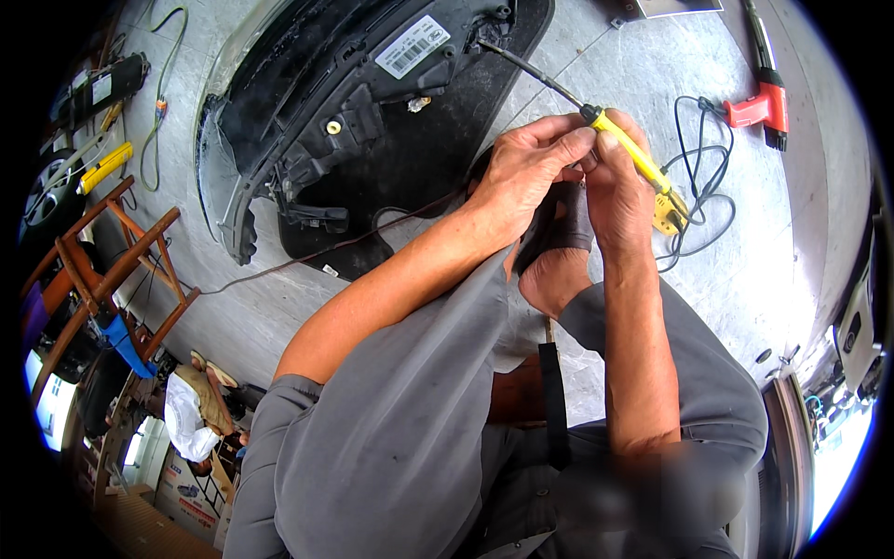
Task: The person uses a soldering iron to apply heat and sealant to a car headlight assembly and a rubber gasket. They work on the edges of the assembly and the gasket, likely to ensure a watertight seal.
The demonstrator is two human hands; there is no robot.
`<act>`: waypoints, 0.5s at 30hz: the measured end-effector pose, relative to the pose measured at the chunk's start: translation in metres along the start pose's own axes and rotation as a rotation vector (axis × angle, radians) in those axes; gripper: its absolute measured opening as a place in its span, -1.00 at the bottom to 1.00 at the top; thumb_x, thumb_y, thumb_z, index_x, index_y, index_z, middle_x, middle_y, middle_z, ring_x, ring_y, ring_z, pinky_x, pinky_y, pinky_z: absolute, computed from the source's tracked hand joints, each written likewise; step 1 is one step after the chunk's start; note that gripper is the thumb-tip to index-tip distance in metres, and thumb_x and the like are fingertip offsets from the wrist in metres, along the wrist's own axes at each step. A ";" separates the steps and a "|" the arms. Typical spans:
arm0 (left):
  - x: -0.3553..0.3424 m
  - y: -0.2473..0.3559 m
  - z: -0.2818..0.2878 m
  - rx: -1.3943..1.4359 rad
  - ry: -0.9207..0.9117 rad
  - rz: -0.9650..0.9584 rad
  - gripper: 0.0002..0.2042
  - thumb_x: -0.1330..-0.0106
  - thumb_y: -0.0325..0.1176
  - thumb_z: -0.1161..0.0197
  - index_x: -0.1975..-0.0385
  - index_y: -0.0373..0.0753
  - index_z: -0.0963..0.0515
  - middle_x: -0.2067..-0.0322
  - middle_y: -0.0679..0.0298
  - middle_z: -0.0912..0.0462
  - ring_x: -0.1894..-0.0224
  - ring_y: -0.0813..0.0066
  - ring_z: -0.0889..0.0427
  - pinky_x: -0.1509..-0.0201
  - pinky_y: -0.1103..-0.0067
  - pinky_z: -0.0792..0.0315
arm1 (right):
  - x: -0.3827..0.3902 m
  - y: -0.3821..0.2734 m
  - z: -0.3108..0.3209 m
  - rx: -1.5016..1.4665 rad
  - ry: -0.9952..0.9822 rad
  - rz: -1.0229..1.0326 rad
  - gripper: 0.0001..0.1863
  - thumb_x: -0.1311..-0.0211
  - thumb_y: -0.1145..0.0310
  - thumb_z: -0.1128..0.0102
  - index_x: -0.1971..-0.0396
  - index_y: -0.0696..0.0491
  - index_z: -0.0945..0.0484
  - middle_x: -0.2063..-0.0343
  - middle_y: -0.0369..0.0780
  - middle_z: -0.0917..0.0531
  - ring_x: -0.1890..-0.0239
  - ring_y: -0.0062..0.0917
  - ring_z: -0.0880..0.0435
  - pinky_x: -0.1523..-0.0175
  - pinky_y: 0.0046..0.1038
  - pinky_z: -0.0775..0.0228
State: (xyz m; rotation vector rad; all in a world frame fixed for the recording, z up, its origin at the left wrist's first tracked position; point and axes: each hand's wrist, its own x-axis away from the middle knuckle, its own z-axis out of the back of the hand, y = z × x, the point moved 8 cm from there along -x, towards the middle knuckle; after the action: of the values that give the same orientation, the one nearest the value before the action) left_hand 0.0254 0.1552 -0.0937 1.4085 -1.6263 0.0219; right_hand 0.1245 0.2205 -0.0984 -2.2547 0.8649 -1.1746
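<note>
A yellow-handled tool (626, 140) with a long, thin dark shaft slants up and left, its tip over the back edge of a car headlight (363, 102). My right hand (619, 191) grips the handle between thumb and fingers. Right beside it, my left hand (535, 168) is closed, its thumb and fingertips pinched close to the right thumb. What the left fingers hold is mostly hidden. The headlight has a black housing, a clear lens on its left and a white label. It lies on a black mat (410, 191). Whether the tool's tip touches it, I cannot tell.
A red heat gun (759, 104) and a looped black cord (698, 149) lie at the right. A thin brown cord (307, 256) crosses the tiled floor past a rusty metal frame (121, 242) at the left. My bare foot (556, 279) is just below my hands.
</note>
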 end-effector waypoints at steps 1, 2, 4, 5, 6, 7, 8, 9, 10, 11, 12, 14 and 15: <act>0.000 0.000 -0.001 0.001 0.000 0.002 -0.58 -0.49 -0.20 -0.27 -0.21 -0.32 -0.52 0.04 0.27 -0.67 -0.01 0.55 -0.63 -0.18 0.43 -0.50 | 0.001 -0.001 0.000 -0.008 0.003 0.003 -0.63 -0.37 0.49 -0.26 -0.14 0.19 -0.51 0.05 -0.15 -0.65 0.04 -0.50 -0.66 -0.12 -0.43 -0.52; 0.000 -0.001 -0.001 -0.002 0.000 0.006 -0.59 -0.49 -0.20 -0.27 -0.21 -0.32 -0.52 0.05 0.28 -0.68 0.00 0.55 -0.63 -0.17 0.43 -0.50 | 0.003 -0.002 0.000 -0.016 0.007 0.007 -0.63 -0.37 0.49 -0.26 -0.14 0.18 -0.51 0.05 -0.15 -0.65 0.04 -0.50 -0.66 -0.12 -0.43 -0.52; 0.001 -0.001 -0.002 -0.009 0.002 0.015 -0.59 -0.49 -0.20 -0.27 -0.20 -0.32 -0.52 0.07 0.28 -0.68 0.01 0.56 -0.63 -0.17 0.44 -0.50 | 0.003 -0.002 0.001 -0.026 0.009 0.008 -0.63 -0.37 0.49 -0.27 -0.14 0.18 -0.51 0.04 -0.15 -0.65 0.04 -0.50 -0.66 -0.12 -0.43 -0.51; 0.001 -0.001 -0.002 -0.010 0.000 0.012 -0.59 -0.49 -0.20 -0.26 -0.20 -0.32 -0.52 0.07 0.29 -0.68 0.01 0.56 -0.63 -0.17 0.44 -0.50 | 0.003 -0.002 0.002 -0.027 0.008 0.007 -0.63 -0.37 0.49 -0.27 -0.14 0.18 -0.51 0.04 -0.15 -0.65 0.04 -0.50 -0.66 -0.12 -0.43 -0.51; 0.001 0.000 -0.003 -0.010 -0.003 0.008 -0.59 -0.50 -0.20 -0.26 -0.20 -0.32 -0.52 0.07 0.29 -0.68 0.01 0.57 -0.63 -0.17 0.44 -0.50 | 0.003 -0.002 0.002 -0.028 0.007 0.006 -0.62 -0.37 0.49 -0.27 -0.14 0.19 -0.51 0.04 -0.15 -0.65 0.04 -0.50 -0.66 -0.13 -0.43 -0.51; 0.001 0.000 -0.003 -0.010 -0.006 0.004 -0.60 -0.50 -0.21 -0.25 -0.20 -0.32 -0.52 0.08 0.29 -0.68 0.01 0.57 -0.63 -0.17 0.44 -0.50 | 0.003 -0.002 0.000 -0.028 0.007 0.003 -0.62 -0.37 0.49 -0.27 -0.14 0.19 -0.51 0.04 -0.15 -0.65 0.04 -0.49 -0.66 -0.13 -0.43 -0.52; 0.002 0.001 -0.002 -0.010 -0.006 0.001 -0.60 -0.50 -0.21 -0.24 -0.21 -0.32 -0.52 0.08 0.29 -0.68 0.01 0.57 -0.63 -0.17 0.44 -0.50 | 0.004 -0.002 -0.002 -0.027 0.008 -0.001 -0.62 -0.37 0.49 -0.27 -0.14 0.19 -0.50 0.04 -0.15 -0.65 0.03 -0.49 -0.66 -0.13 -0.42 -0.52; 0.002 0.002 -0.001 -0.010 -0.006 -0.002 -0.60 -0.51 -0.21 -0.24 -0.21 -0.32 -0.51 0.08 0.30 -0.68 0.01 0.57 -0.63 -0.17 0.44 -0.50 | 0.003 -0.002 -0.004 -0.028 0.009 -0.006 -0.62 -0.37 0.49 -0.27 -0.14 0.19 -0.50 0.04 -0.15 -0.64 0.03 -0.49 -0.66 -0.14 -0.42 -0.52; 0.002 0.002 0.000 -0.011 -0.006 -0.006 -0.60 -0.51 -0.22 -0.23 -0.22 -0.32 -0.51 0.08 0.30 -0.68 0.01 0.57 -0.63 -0.17 0.45 -0.50 | 0.003 -0.002 -0.004 -0.024 0.010 -0.007 -0.62 -0.37 0.49 -0.27 -0.14 0.20 -0.50 0.04 -0.15 -0.64 0.03 -0.48 -0.66 -0.14 -0.42 -0.52; 0.002 0.002 0.000 -0.016 -0.008 -0.005 -0.60 -0.52 -0.22 -0.22 -0.22 -0.32 -0.51 0.08 0.30 -0.68 0.01 0.57 -0.63 -0.17 0.45 -0.50 | 0.002 -0.001 -0.005 -0.021 0.012 -0.009 -0.62 -0.37 0.49 -0.27 -0.14 0.20 -0.50 0.04 -0.15 -0.64 0.03 -0.48 -0.66 -0.15 -0.41 -0.52; 0.002 0.003 0.000 -0.022 -0.011 -0.005 -0.60 -0.52 -0.23 -0.22 -0.23 -0.32 -0.50 0.08 0.30 -0.68 0.01 0.58 -0.63 -0.17 0.45 -0.50 | 0.001 -0.001 -0.005 -0.017 0.014 -0.010 -0.62 -0.37 0.49 -0.27 -0.14 0.20 -0.50 0.04 -0.14 -0.64 0.03 -0.48 -0.66 -0.15 -0.41 -0.52; 0.003 0.003 0.000 -0.025 -0.020 -0.008 -0.60 -0.53 -0.23 -0.21 -0.23 -0.33 -0.50 0.08 0.30 -0.67 0.01 0.58 -0.63 -0.17 0.46 -0.50 | 0.000 0.001 -0.002 -0.017 0.012 -0.007 -0.62 -0.37 0.49 -0.27 -0.14 0.20 -0.50 0.04 -0.14 -0.64 0.02 -0.47 -0.66 -0.16 -0.40 -0.52; 0.003 0.003 0.000 -0.022 -0.026 -0.011 -0.60 -0.53 -0.23 -0.21 -0.23 -0.33 -0.49 0.08 0.30 -0.67 0.01 0.58 -0.63 -0.18 0.46 -0.50 | 0.000 0.002 -0.002 -0.017 0.011 -0.005 -0.62 -0.37 0.49 -0.27 -0.14 0.20 -0.50 0.04 -0.14 -0.64 0.02 -0.47 -0.66 -0.16 -0.40 -0.52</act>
State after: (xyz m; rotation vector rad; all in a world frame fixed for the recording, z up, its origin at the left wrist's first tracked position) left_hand 0.0232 0.1540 -0.0905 1.4063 -1.6354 -0.0204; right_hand 0.1228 0.2192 -0.0985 -2.2673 0.8770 -1.1877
